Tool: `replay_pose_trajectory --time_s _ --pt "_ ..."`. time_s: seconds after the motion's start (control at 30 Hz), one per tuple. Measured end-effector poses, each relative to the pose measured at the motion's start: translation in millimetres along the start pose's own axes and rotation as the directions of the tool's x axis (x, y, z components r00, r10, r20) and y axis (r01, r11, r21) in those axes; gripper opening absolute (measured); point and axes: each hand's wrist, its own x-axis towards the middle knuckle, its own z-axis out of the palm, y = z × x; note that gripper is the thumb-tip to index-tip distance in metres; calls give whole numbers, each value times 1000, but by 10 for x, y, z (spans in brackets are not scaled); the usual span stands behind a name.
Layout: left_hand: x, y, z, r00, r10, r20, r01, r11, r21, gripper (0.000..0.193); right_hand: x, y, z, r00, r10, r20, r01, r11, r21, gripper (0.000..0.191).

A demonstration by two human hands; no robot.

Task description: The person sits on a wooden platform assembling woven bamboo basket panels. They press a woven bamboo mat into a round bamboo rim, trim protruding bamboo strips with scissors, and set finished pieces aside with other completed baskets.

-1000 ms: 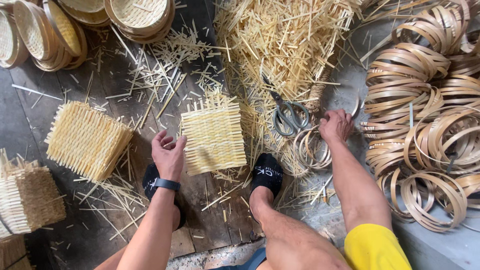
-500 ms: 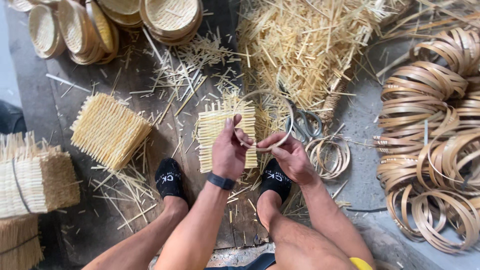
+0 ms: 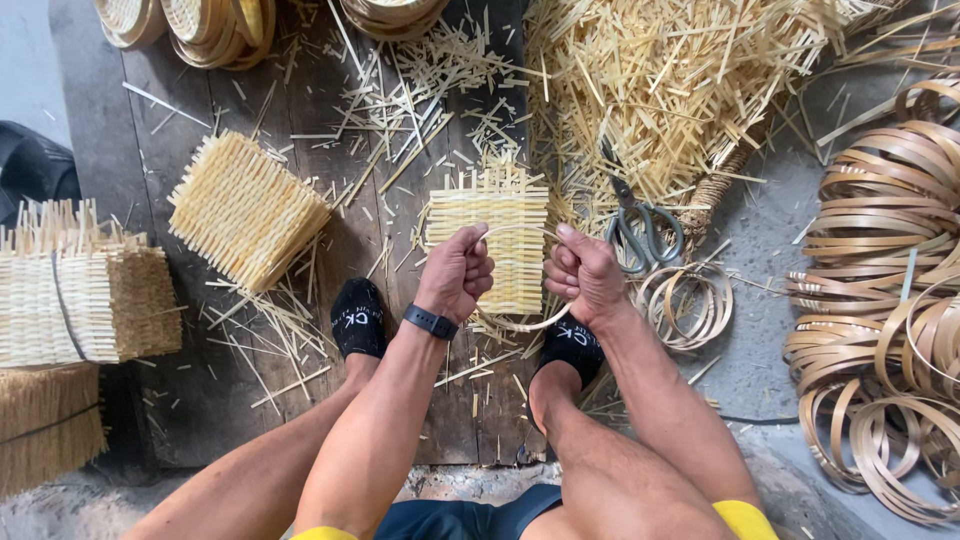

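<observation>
No packages, labels, signs or screens in view.

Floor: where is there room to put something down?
Bare planks lie left of the tilted mat stack, and more boards sit between that stack and the left foot. Grey floor is open between the small hoops and the big hoop pile. The splint heap is crowded.

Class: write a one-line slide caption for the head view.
Both hands, left hand and right hand, grip a thin bamboo hoop above a woven mat, scissors alongside.
</observation>
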Motion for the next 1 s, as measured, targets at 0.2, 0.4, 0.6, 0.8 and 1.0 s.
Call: replay_pose_trajectory --time_s 0.2,0.4,0.6,0.8,1.0 --pt "-173 232 83 997 71 10 -71 997 15 29 -242 -423 340 990 -137 18 118 776 -619 26" --pt "-488 446 112 970 240 35 -241 970 30 12 -594 -783 823 984 -105 -141 -94 362 -928 22" --pt "-410 412 -300 867 496 -36 -391 725 567 21 -285 -545 951 937 -229 -264 -188 308 -933 21" --pt "4 248 -635 746 661 -75 -155 281 947 21 288 205 526 885 -402 -235 -158 214 -964 15" --pt "84 208 -650 715 689 -119 -103 273 956 17 362 377 299 836 -523 -169 -56 224 -973 17"
